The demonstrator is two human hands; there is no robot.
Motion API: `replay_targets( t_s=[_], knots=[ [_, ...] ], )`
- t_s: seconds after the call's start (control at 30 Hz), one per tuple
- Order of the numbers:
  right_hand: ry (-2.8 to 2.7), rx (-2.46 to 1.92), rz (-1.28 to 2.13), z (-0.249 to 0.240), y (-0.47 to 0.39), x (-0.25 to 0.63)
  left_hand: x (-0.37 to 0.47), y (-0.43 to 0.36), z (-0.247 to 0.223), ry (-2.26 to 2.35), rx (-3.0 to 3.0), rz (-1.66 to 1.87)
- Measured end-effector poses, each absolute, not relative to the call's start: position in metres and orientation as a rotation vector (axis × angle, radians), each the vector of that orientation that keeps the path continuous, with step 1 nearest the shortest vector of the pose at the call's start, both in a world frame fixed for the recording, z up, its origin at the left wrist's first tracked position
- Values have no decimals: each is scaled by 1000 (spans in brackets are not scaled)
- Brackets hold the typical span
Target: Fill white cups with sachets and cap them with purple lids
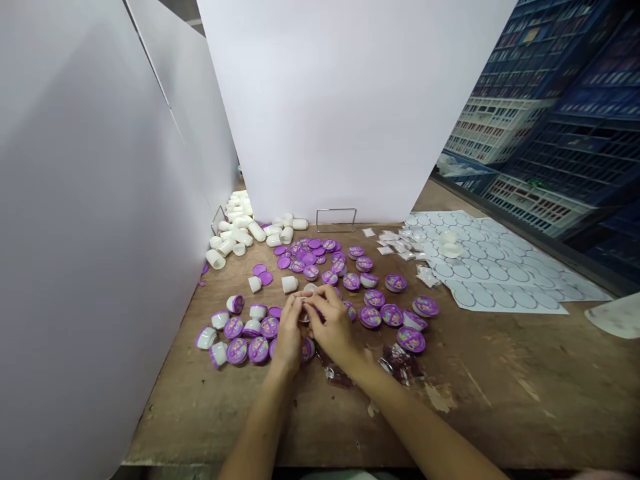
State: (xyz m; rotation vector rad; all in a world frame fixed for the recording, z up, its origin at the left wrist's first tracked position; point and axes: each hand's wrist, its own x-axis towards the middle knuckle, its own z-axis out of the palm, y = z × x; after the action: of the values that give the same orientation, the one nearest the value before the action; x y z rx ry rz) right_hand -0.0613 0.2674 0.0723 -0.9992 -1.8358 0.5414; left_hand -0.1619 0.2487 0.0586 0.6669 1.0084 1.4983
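Note:
My left hand (289, 328) and my right hand (331, 323) meet over the middle of the table, fingertips pinched together. Between them is a small whitish piece (303, 299), too small and covered to name. Just behind the fingertips shows the rim of a pale cup (311, 288), mostly hidden by my hands. White cups (289, 285) stand or lie close by. Small cups with purple printed lids (258, 349) lie on both sides of my hands, some tipped over. Dark red-brown clear packets (339, 376) rest beneath my right wrist.
Stacked white cups (243, 237) lie at the back left, beside loose purple lids (303, 253). Small white sachets (395, 244) and sheets printed with circles (500, 267) are on the right. White panels (345, 107) border the wooden table (475, 400); plastic crates (530, 133) stand beyond.

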Motion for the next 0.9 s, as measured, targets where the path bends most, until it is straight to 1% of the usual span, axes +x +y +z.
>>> replay_targets(
  t_s=[0.1,0.23,0.3,0.4,0.53,0.63,0.73,0.8,0.9],
  knots=[
    [-2032,-953,585,72,276,-81,-177,245,53,1113,717,1566],
    [-2083,-809,860,85,313,-106,-218,240,56,1269,688,1646],
    [-2239,-915,816,89,341,-125,-237,238,59,1300,666,1705],
    [-2479,-1081,610,83,378,-159,-250,236,62,1303,651,1740],
    [-2555,-1104,563,66,399,-187,-249,237,62,1293,615,1754],
    [-2543,-1127,551,65,397,-184,-246,239,62,1296,583,1747],
    [-2444,-1131,558,72,378,-167,-243,242,61,1317,547,1733],
    [-2312,-959,605,75,354,-151,-237,245,60,1330,520,1711],
    [-2156,-578,614,71,313,-126,-224,252,60,1253,479,1734]
  ],
)
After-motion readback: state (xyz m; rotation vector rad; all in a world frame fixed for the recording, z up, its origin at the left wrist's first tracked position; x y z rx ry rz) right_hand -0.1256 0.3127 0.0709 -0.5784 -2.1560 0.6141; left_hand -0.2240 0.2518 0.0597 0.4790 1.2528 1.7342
